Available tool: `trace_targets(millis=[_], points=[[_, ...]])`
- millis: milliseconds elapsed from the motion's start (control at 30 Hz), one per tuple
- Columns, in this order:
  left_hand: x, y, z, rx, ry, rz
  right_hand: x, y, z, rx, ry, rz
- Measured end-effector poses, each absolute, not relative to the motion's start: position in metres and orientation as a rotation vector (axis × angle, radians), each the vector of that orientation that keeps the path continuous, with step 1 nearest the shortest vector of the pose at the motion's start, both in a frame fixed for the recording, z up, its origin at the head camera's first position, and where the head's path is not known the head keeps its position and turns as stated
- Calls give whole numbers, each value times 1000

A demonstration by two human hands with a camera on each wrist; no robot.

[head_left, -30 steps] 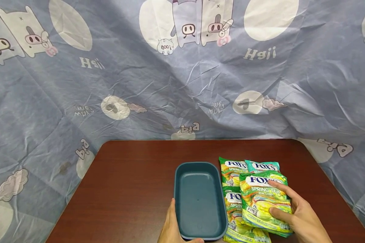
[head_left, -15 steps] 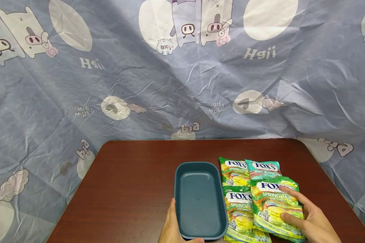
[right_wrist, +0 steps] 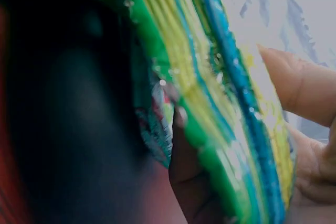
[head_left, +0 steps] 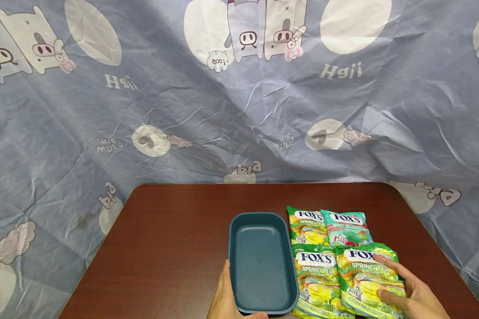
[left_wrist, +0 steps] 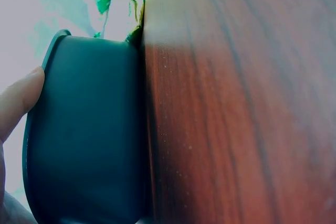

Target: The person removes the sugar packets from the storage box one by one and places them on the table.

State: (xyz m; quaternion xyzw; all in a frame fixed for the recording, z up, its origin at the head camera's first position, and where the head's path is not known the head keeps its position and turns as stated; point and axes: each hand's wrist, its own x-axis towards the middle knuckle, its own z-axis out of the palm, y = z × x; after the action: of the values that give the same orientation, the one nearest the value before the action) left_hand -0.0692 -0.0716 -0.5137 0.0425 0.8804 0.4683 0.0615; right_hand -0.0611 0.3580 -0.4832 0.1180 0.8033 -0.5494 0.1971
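The green-and-yellow foil Spring Tea candy packet point(head_left: 367, 279) lies at the table's near right edge, at 3 o'clock from the dark teal rectangular plastic tray point(head_left: 261, 266), gripped by the right hand point(head_left: 413, 297) with fingers on top and thumb beneath (the right wrist view shows this). The left hand point(head_left: 225, 297) clasps the tray's near left corner. 3 more foil candy packets point(head_left: 317, 252) lie flat between tray and held packet on the reddish-brown wooden table point(head_left: 171, 248).

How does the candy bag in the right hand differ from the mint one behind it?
The held bag is green and yellow, marked Spring Tea; the mint bag is teal, marked Mint Blossom. The right hand grips the held bag; the mint bag lies untouched, farther from the person. Both read FOX'S.
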Motion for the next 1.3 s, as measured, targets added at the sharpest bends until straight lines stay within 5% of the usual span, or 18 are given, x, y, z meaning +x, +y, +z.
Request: trace_targets(millis=[433,1033,1300], points=[[-68,-71,-513,87,2616,1453,-60,372,-508,239,1898,-1809],[-68,-70,-515,108,2754,1322,-64,357,-518,475,2142,-1690],[-69,-69,-511,26,2649,1386,-66,356,-512,336,2367,-1411]])
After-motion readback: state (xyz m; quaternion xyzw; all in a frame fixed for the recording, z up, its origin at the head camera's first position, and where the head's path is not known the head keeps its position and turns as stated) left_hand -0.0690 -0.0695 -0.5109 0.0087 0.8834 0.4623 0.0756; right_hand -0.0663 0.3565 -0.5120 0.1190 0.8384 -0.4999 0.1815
